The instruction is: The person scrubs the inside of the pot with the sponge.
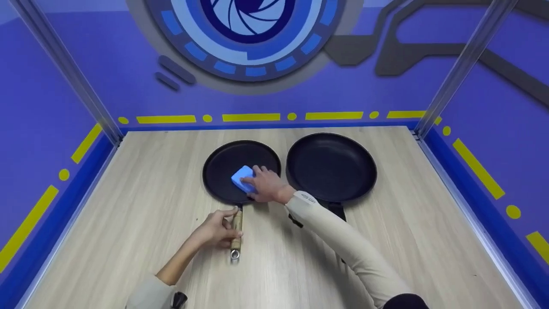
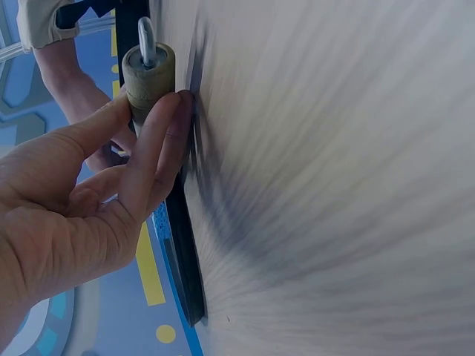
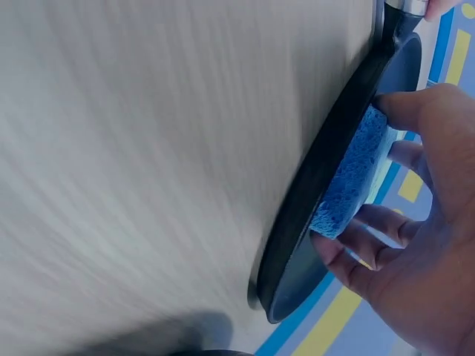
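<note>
A flat black pan [image 1: 218, 171] lies on the left of the table, its wooden handle [image 1: 236, 227] pointing toward me. My left hand [image 1: 216, 229] grips that handle between thumb and fingers; the metal ring at its end shows close up in the left wrist view. Over the pan's surface, my right hand [image 1: 268, 184] holds a blue sponge [image 1: 242, 178], with thumb and fingertips at its opposite edges. In the right wrist view the sponge [image 3: 352, 174] sits against the inside of the pan [image 3: 297, 215], and its rough blue side faces the pan.
A deeper black frying pan [image 1: 330, 167] stands close on the right, its dark handle [image 1: 338, 210] partly covered by my right sleeve. Blue panels with yellow markings wall in the wooden table [image 1: 128, 193] at the back and both sides.
</note>
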`<control>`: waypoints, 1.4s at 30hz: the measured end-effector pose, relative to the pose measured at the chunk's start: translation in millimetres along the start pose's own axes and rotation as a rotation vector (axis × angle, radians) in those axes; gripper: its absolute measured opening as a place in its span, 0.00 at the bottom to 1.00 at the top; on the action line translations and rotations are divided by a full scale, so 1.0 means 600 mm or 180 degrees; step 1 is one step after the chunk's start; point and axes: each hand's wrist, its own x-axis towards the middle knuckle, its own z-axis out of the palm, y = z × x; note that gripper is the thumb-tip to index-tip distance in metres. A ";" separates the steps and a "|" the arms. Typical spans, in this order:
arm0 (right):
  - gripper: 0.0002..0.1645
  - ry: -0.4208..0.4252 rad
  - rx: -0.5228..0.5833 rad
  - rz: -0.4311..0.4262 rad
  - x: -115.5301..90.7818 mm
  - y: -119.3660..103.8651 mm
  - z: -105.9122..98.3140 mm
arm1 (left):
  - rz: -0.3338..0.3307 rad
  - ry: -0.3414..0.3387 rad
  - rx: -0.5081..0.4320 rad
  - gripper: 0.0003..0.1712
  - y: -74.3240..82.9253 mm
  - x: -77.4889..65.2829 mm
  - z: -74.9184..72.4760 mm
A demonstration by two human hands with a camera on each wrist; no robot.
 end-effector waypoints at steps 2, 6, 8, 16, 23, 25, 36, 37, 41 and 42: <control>0.32 0.0036 -0.0006 -0.0068 0.004 -0.001 0.002 | 0.0011 -0.0010 -0.0038 0.48 -0.001 0.001 -0.002; 0.31 0.0106 0.0005 -0.0217 0.012 -0.007 0.003 | 0.0082 -0.0051 -0.0061 0.48 -0.002 0.005 -0.006; 0.33 0.0111 0.0003 -0.0289 0.017 -0.013 0.002 | 0.0108 -0.0076 -0.0082 0.48 -0.001 0.008 -0.008; 0.37 0.0108 0.0297 -0.0524 0.045 -0.038 0.002 | 0.0114 -0.0052 -0.0025 0.49 -0.001 0.009 -0.012; 0.39 0.0049 0.0412 -0.0581 0.073 -0.041 0.011 | 0.0138 -0.0038 0.0016 0.49 -0.005 -0.002 -0.007; 0.38 0.0056 0.0403 -0.0554 0.082 -0.040 0.011 | 0.0188 -0.0051 0.0042 0.49 -0.003 -0.002 -0.006; 0.33 0.0035 0.0071 -0.0223 0.139 -0.030 0.001 | 0.0282 -0.0150 0.0023 0.49 -0.003 0.000 0.000; 0.33 0.0021 0.0087 -0.0181 0.143 -0.029 0.000 | 0.0288 -0.0156 0.0028 0.49 -0.004 0.001 -0.001; 0.33 0.0012 0.0140 -0.0062 0.162 -0.024 -0.005 | 0.0309 -0.0153 0.0016 0.49 -0.005 0.005 -0.007; 0.33 0.0021 0.0163 -0.0052 0.167 -0.022 -0.006 | 0.0316 -0.0153 0.0010 0.49 -0.004 0.006 -0.009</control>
